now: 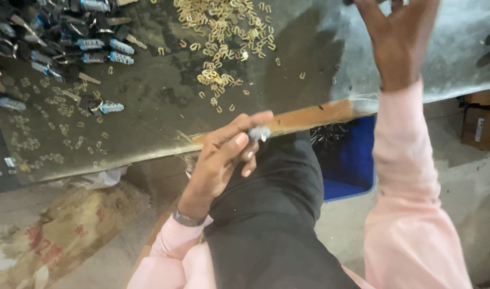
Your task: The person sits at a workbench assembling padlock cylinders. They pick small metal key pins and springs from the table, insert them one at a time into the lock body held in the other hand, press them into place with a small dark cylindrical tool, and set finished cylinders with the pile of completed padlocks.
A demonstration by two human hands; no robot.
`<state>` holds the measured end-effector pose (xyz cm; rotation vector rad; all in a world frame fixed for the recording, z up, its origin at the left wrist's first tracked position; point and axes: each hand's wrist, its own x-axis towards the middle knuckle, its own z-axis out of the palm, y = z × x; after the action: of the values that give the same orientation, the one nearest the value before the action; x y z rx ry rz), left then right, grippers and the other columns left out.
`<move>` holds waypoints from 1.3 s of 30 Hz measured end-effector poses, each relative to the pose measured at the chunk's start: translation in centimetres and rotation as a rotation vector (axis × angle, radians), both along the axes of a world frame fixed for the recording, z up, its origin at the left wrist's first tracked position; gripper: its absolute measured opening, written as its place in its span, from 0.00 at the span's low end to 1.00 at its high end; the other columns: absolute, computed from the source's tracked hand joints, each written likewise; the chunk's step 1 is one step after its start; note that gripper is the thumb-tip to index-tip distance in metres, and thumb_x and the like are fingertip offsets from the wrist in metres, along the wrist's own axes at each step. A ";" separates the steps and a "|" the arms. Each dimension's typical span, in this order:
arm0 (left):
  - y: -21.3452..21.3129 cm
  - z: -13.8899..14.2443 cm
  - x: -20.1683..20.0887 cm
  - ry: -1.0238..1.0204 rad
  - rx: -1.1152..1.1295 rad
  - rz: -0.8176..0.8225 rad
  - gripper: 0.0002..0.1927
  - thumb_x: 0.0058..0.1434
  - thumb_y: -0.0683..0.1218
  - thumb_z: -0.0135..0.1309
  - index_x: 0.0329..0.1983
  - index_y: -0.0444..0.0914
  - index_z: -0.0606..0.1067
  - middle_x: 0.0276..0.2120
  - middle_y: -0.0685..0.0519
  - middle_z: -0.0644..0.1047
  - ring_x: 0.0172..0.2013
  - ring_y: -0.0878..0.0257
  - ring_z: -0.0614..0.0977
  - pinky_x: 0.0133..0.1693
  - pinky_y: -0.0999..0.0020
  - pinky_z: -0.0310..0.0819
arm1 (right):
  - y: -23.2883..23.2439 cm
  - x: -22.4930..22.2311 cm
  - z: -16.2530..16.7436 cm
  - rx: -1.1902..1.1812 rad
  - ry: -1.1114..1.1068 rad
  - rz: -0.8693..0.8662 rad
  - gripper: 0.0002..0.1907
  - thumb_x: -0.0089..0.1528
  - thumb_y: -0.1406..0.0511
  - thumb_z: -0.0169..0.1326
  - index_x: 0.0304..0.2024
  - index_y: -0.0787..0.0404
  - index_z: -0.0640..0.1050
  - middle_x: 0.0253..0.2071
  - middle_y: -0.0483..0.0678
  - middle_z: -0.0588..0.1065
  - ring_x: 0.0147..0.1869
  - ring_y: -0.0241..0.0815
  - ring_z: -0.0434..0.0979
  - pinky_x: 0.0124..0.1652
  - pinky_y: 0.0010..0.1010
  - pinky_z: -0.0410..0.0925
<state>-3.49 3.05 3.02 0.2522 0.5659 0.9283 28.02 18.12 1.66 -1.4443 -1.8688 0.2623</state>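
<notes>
My left hand (223,155) hovers just off the near edge of the worktable (164,91) and pinches a small silvery metal part (260,133) between thumb and fingers. My right hand (397,40) reaches out flat over the far right of the table, fingers partly cut off by the frame's top; nothing shows in it. A heap of small brass clips (223,32) lies on the table between the hands, further back. Both arms wear pale pink sleeves.
Dark keys with silvery barrels (68,37) are piled at the table's far left, with loose clips scattered below them. A blue bin (349,160) sits under the table by my right knee. Cardboard boxes (483,126) stand at right; a sack (68,235) lies on the floor at left.
</notes>
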 end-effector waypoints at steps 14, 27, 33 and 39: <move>-1.6 -4.2 1.6 -0.044 0.083 -0.093 0.15 0.69 0.53 0.61 0.42 0.36 0.75 0.32 0.57 0.73 0.31 0.72 0.73 0.31 0.76 0.64 | -16.5 -8.9 1.0 -0.250 1.193 0.145 0.27 0.70 0.46 0.56 0.50 0.59 0.64 0.30 0.48 0.64 0.26 0.35 0.59 0.26 0.27 0.60; -2.4 -2.0 3.0 0.495 0.379 0.085 0.08 0.70 0.42 0.58 0.42 0.30 0.78 0.32 0.55 0.75 0.32 0.70 0.74 0.35 0.73 0.66 | -18.5 -11.3 -0.6 -0.370 1.224 -0.005 0.20 0.73 0.52 0.48 0.42 0.61 0.62 0.21 0.46 0.61 0.18 0.29 0.52 0.20 0.23 0.49; -1.3 0.4 3.6 1.192 1.104 0.277 0.11 0.57 0.36 0.64 0.41 0.34 0.75 0.32 0.51 0.75 0.34 0.56 0.77 0.34 0.66 0.68 | -19.3 -11.1 -1.0 -0.384 1.151 -0.082 0.16 0.73 0.58 0.48 0.39 0.63 0.64 0.24 0.47 0.65 0.23 0.29 0.55 0.23 0.24 0.51; -1.0 0.8 2.7 1.287 1.460 0.136 0.14 0.49 0.38 0.62 0.40 0.34 0.77 0.32 0.53 0.72 0.32 0.57 0.73 0.35 0.61 0.65 | -20.1 -9.4 0.2 -0.415 0.537 -0.053 0.16 0.75 0.63 0.47 0.33 0.63 0.66 0.29 0.44 0.72 0.28 0.30 0.65 0.30 0.21 0.61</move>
<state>-0.80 2.10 3.80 2.2501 0.9578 1.0926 18.65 -2.03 1.81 -1.4948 -1.3811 0.9566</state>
